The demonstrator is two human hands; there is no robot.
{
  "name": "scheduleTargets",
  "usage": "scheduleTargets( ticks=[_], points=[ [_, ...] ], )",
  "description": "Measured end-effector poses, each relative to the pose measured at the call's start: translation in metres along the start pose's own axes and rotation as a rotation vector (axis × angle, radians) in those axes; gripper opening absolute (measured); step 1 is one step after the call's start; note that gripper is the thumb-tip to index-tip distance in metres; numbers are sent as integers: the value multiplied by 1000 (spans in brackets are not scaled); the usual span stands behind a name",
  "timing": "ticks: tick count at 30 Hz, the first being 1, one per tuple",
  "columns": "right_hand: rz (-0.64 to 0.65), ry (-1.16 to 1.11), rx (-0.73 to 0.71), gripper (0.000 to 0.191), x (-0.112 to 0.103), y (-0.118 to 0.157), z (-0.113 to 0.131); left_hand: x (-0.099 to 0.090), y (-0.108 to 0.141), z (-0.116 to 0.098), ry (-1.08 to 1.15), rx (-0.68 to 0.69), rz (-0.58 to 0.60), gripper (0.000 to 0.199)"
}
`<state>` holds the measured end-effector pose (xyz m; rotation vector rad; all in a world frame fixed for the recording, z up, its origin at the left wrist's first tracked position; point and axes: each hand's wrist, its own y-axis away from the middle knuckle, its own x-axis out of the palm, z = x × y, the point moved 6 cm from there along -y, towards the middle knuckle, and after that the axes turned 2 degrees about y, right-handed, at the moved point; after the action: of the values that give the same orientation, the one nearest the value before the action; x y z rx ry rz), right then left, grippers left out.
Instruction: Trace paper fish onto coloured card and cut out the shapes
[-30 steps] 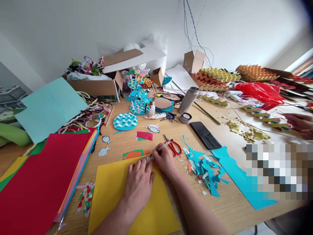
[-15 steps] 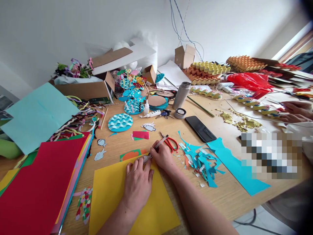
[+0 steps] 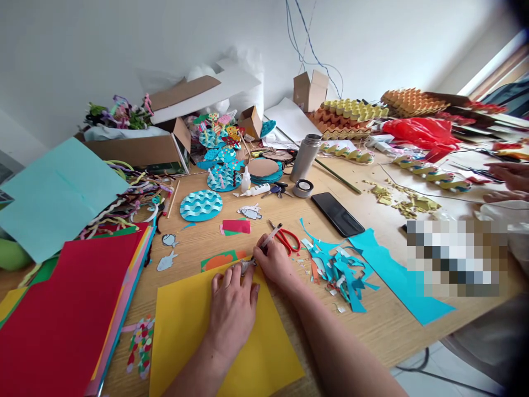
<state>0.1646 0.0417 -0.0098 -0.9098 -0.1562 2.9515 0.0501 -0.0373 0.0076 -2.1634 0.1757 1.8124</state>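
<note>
My right hand (image 3: 276, 261) is closed around a pen (image 3: 270, 238), its tip low by the top edge of a yellow paper sheet (image 3: 185, 325). My left hand (image 3: 232, 300) lies with fingers spread on that sheet. Its fingertips press on a small grey paper cutout (image 3: 247, 266), partly hidden under them. Just beyond my right hand lie scissors (image 3: 288, 240) with red handles. A green and orange paper piece (image 3: 217, 261) shows behind the yellow sheet. Small fish cutouts (image 3: 167, 261) lie to the left, and another fish cutout (image 3: 250, 212) lies farther back.
Blue paper scraps (image 3: 345, 273) and a black phone (image 3: 338, 214) lie to the right. A metal flask (image 3: 306, 158) stands behind, near glue bottles (image 3: 255, 190). Stacked coloured sheets (image 3: 61, 309) fill the left. A co-worker's hand (image 3: 512, 175) is at the far right.
My hands stay almost in place, with the pen at the cutout's edge. The view has shifted slightly. At the far right, the co-worker's hands have moved away from the egg-carton strip.
</note>
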Motion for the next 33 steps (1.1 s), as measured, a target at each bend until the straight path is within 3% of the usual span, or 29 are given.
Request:
scheduleTargets(
  ticks=[33],
  points=[
    [-88,25,74,6,-5,-2,-10,3,0,2,11,-33,55,38]
  ],
)
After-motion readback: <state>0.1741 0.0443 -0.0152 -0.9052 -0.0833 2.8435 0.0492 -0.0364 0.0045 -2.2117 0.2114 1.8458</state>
